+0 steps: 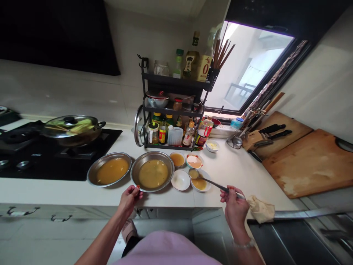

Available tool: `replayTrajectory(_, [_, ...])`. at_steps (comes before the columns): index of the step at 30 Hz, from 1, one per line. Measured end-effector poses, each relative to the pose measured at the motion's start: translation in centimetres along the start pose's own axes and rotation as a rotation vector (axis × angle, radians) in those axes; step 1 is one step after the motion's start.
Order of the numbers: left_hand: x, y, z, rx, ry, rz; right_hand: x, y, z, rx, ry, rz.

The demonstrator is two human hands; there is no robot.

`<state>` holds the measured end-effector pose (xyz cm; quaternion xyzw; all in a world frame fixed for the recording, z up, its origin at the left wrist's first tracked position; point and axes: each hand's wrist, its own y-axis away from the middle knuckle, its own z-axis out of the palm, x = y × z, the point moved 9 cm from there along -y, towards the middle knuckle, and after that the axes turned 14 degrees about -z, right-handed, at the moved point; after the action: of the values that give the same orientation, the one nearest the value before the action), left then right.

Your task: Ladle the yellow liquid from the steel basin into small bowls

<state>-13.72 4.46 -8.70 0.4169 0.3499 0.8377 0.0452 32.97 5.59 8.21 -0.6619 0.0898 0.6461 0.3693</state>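
Observation:
My left hand (129, 199) pinches the near rim of a steel bowl (152, 172) filled with yellowish liquid. My right hand (234, 204) is closed on the handle of a long spoon (209, 181). The spoon's bowl holds some yellow liquid and hangs over a small white bowl (200, 181) with more of that liquid in it. Beside it to the left sits an empty-looking small white bowl (180, 180). A second steel bowl (110, 169) of orange-yellow liquid stands further left.
Behind are two small sauce dishes (177, 159) (194, 161) and a black spice rack (173, 106) with bottles. A lidded wok (72, 129) sits on the hob at left. Wooden cutting boards (311, 162) and a knife block (256, 138) lie right. A crumpled cloth (260, 209) rests by the sink edge.

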Motion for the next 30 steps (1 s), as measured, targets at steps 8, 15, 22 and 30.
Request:
replayTrajectory(8, [-0.2,-0.1,0.0,0.003,0.007,0.004,-0.5,2.2,9.3,-0.236,-0.096,0.005])
replayTrajectory(15, [-0.1,-0.1,0.0,0.002,0.013,0.004,-4.0,6.1,14.2,-0.593,-0.143,-0.409])
replayTrajectory(22, [-0.1,0.0,-0.1,0.009,0.015,0.005,-5.4,5.0,11.3,-0.568,-0.113,-0.527])
replayTrajectory(30, [0.0,-0.1,-0.2,0.012,0.003,-0.008,-1.5,0.4,0.5,-0.27,0.246,-0.318])
